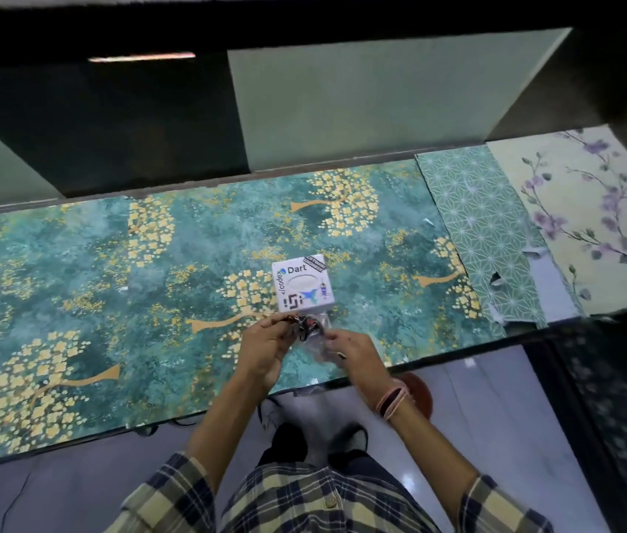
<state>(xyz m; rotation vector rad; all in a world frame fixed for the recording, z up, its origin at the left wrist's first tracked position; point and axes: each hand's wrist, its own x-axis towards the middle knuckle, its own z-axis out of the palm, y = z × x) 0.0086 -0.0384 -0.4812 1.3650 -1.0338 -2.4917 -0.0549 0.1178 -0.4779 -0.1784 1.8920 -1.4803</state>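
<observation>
A small white box (301,283) covered with stickers, one reading "Dart", stands on the table (73,282) near its front edge. Just in front of the box, my left hand (263,350) pinches a small bundle of dark and red wires (304,325). My right hand (354,353) grips a clear plastic bag (325,346) beside the bundle. Both hands are held together above the table's front edge. The bundle is blurred, and what it is made of is hard to tell.
The table carries teal wallpaper with golden trees; a green star-patterned sheet (477,232) and a floral sheet (588,217) lie at the right. Pale panels (373,101) rise behind. A red stool (417,394) and my dark shoes (290,440) are on the floor below.
</observation>
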